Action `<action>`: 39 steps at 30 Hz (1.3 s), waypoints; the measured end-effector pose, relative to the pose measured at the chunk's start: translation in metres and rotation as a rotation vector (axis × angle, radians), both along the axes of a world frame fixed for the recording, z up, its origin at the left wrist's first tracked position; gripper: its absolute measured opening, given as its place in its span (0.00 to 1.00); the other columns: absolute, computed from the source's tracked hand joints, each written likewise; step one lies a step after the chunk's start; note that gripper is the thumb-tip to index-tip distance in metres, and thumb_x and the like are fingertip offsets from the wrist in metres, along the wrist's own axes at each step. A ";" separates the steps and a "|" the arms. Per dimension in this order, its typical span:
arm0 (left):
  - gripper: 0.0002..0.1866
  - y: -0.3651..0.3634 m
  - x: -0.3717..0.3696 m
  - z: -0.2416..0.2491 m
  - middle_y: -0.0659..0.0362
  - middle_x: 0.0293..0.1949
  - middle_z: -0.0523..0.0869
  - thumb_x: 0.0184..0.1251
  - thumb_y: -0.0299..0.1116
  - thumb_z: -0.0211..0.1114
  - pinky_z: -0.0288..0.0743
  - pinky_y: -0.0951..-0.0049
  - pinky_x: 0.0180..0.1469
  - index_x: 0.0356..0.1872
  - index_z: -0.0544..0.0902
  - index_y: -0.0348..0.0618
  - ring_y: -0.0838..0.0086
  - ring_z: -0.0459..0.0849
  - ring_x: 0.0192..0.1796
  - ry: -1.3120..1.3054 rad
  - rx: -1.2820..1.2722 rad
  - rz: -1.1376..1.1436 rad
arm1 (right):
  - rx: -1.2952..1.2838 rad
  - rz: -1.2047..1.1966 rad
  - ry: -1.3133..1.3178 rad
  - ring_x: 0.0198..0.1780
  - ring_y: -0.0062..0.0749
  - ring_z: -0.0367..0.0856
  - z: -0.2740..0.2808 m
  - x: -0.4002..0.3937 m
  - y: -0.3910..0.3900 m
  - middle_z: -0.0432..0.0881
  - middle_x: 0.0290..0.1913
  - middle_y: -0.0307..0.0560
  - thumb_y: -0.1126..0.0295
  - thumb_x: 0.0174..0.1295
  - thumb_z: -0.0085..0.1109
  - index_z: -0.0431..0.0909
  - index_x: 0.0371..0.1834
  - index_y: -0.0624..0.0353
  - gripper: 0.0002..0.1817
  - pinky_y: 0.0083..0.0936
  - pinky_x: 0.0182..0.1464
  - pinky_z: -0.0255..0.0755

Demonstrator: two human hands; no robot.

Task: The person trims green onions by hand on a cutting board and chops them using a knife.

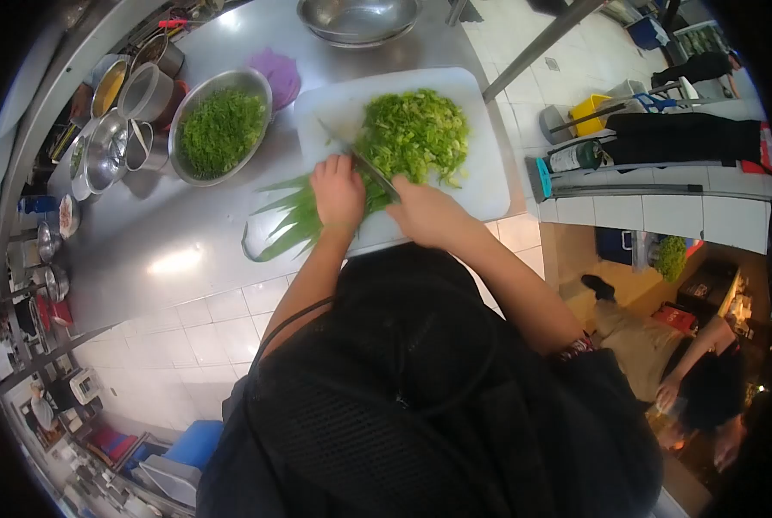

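Observation:
My right hand [420,210] is closed round the handle of a knife [364,164], whose blade points up and left over the white cutting board [490,177]. My left hand [338,192] presses down on long green leaves [295,216] beside the blade, its fingers bent and together. The leaves' tips spread left past the board's edge onto the metal table. Right of the blade lies a heap of chopped greens [416,134]. Left of the board, a metal bowl [265,86] holds finely cut greens [222,131].
A purple cloth [275,76] lies between bowl and board. Metal bowls [358,39] stand behind the board. More bowls and containers [144,91] line the left of the metal table [136,229]. Another person [662,345] is at the lower right, and one more [705,69] at the upper right.

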State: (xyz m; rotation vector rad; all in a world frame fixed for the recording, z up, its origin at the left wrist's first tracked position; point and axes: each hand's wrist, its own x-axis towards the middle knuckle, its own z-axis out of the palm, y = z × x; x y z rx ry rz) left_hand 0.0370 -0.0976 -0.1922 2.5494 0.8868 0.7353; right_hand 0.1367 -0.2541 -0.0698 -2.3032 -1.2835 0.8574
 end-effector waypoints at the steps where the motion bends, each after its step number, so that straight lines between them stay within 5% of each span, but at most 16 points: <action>1: 0.09 0.002 0.002 0.000 0.53 0.46 0.81 0.63 0.27 0.65 0.70 0.53 0.58 0.44 0.81 0.41 0.53 0.77 0.53 -0.006 0.000 0.006 | -0.034 0.055 0.012 0.44 0.70 0.86 0.019 0.001 -0.009 0.87 0.38 0.69 0.65 0.72 0.59 0.73 0.51 0.66 0.15 0.62 0.50 0.77; 3: 0.09 -0.001 0.000 -0.004 0.53 0.45 0.81 0.62 0.26 0.65 0.70 0.53 0.58 0.44 0.81 0.41 0.53 0.77 0.53 0.010 0.003 0.012 | -0.091 0.056 0.031 0.47 0.74 0.84 0.022 -0.007 -0.027 0.85 0.41 0.73 0.64 0.73 0.58 0.70 0.55 0.66 0.17 0.62 0.51 0.76; 6: 0.09 -0.003 0.000 0.003 0.53 0.45 0.81 0.62 0.25 0.65 0.70 0.53 0.58 0.43 0.81 0.42 0.53 0.77 0.53 0.011 -0.007 0.020 | -0.013 -0.071 0.026 0.47 0.71 0.86 -0.059 -0.020 -0.026 0.87 0.40 0.72 0.65 0.73 0.58 0.72 0.54 0.67 0.16 0.62 0.51 0.77; 9: 0.09 -0.002 -0.001 0.003 0.53 0.45 0.81 0.61 0.24 0.65 0.70 0.53 0.58 0.43 0.81 0.42 0.52 0.77 0.53 0.040 -0.038 0.004 | -0.032 -0.018 0.092 0.48 0.71 0.86 -0.018 0.000 0.017 0.87 0.41 0.73 0.66 0.73 0.58 0.72 0.54 0.67 0.16 0.62 0.53 0.77; 13: 0.08 -0.002 0.001 -0.002 0.53 0.45 0.81 0.61 0.24 0.65 0.70 0.52 0.57 0.42 0.81 0.41 0.52 0.77 0.53 0.003 -0.039 0.033 | -0.177 0.012 0.153 0.49 0.72 0.86 0.023 -0.007 -0.032 0.86 0.40 0.75 0.66 0.72 0.60 0.72 0.53 0.69 0.17 0.61 0.53 0.77; 17: 0.09 -0.002 -0.001 -0.001 0.54 0.45 0.82 0.60 0.26 0.66 0.72 0.52 0.57 0.43 0.82 0.42 0.52 0.78 0.53 0.021 0.022 0.012 | 0.054 -0.103 0.107 0.48 0.72 0.86 -0.074 -0.019 -0.005 0.86 0.41 0.75 0.69 0.68 0.61 0.74 0.50 0.70 0.16 0.61 0.54 0.77; 21: 0.08 0.000 0.001 -0.002 0.54 0.44 0.82 0.61 0.27 0.66 0.71 0.52 0.58 0.42 0.82 0.43 0.53 0.78 0.53 0.080 -0.022 0.018 | 0.062 -0.128 0.112 0.48 0.73 0.86 -0.060 -0.007 0.036 0.86 0.42 0.76 0.70 0.67 0.59 0.74 0.49 0.71 0.14 0.62 0.53 0.76; 28: 0.07 0.000 0.000 0.010 0.55 0.46 0.84 0.63 0.26 0.65 0.71 0.51 0.58 0.41 0.82 0.44 0.55 0.79 0.54 0.083 0.042 0.054 | -0.017 -0.120 0.072 0.48 0.71 0.85 -0.065 0.019 -0.061 0.86 0.42 0.74 0.67 0.69 0.59 0.75 0.58 0.67 0.19 0.60 0.54 0.78; 31: 0.08 0.020 0.003 0.015 0.57 0.52 0.86 0.66 0.30 0.65 0.71 0.48 0.60 0.45 0.84 0.44 0.54 0.80 0.59 0.211 -0.193 0.065 | -0.037 -0.171 0.019 0.49 0.72 0.85 -0.050 0.039 -0.055 0.86 0.43 0.74 0.66 0.69 0.61 0.74 0.59 0.67 0.20 0.59 0.54 0.78; 33: 0.17 0.045 0.000 0.016 0.54 0.60 0.85 0.68 0.34 0.67 0.70 0.48 0.65 0.55 0.85 0.43 0.53 0.78 0.66 0.228 -0.578 -0.066 | -0.012 -0.150 0.093 0.49 0.73 0.84 -0.027 0.042 -0.052 0.86 0.42 0.75 0.67 0.69 0.63 0.73 0.58 0.67 0.20 0.59 0.53 0.77; 36: 0.27 0.029 -0.014 0.059 0.49 0.66 0.80 0.71 0.38 0.67 0.71 0.53 0.68 0.69 0.78 0.45 0.51 0.76 0.69 0.411 -0.181 -0.249 | 0.218 -0.115 0.165 0.47 0.76 0.82 -0.060 0.033 -0.069 0.84 0.41 0.75 0.66 0.71 0.62 0.70 0.58 0.68 0.20 0.59 0.50 0.73; 39: 0.35 0.004 -0.037 0.074 0.45 0.68 0.75 0.67 0.39 0.69 0.71 0.53 0.69 0.75 0.73 0.41 0.47 0.75 0.68 0.520 0.038 -0.374 | 0.162 -0.161 0.174 0.46 0.74 0.83 -0.067 0.021 -0.074 0.85 0.40 0.74 0.68 0.70 0.63 0.68 0.60 0.66 0.22 0.62 0.50 0.74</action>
